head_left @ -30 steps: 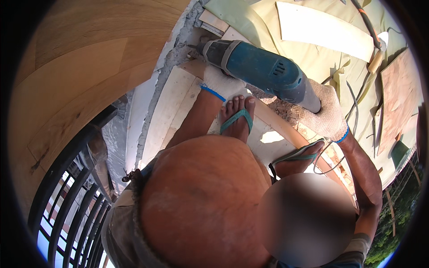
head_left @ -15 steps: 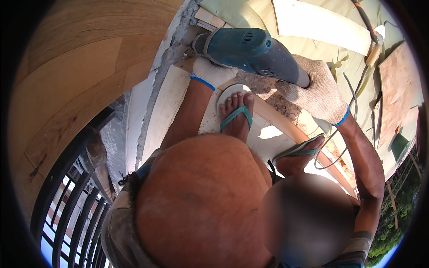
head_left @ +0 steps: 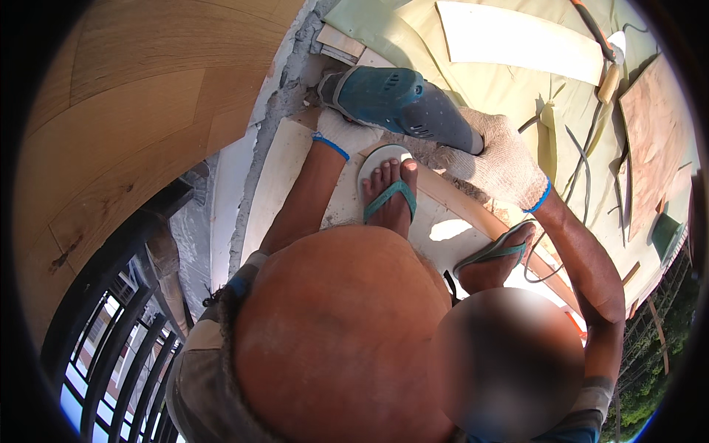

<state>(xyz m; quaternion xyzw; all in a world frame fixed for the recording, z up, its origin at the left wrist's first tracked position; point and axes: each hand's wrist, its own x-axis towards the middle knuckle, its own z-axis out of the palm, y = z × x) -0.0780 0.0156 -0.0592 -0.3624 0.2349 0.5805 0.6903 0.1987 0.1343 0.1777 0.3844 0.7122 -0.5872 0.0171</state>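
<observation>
A teal and dark grey power drill (head_left: 377,100) lies across the top of the view, its front end against the chipped grey cement edge (head_left: 292,88); the bit is hidden. My left hand (head_left: 346,133), in a white knit glove with blue cuff, grips the drill from below near its front, fingers mostly under the body. My right hand (head_left: 498,162), gloved alike, is closed on the drill's dark rear end. Beneath the drill is crumbly rubble (head_left: 417,148) beside a wooden strip (head_left: 443,196). My sandalled feet (head_left: 388,203) stand on pale boards just below.
Wooden plank surface (head_left: 125,133) fills the left, above a black metal railing (head_left: 122,332). At the right, a pale green sheet (head_left: 561,155) carries loose board pieces (head_left: 650,125), a cable (head_left: 580,151), an orange-and-black handled tool (head_left: 594,29), a wooden-handled tool (head_left: 609,83) and a green object (head_left: 665,236).
The drill has shifted left and rolled over, showing more of its top housing; after rising, it has dropped slightly. Both hands moved left along with it, still gripping.
</observation>
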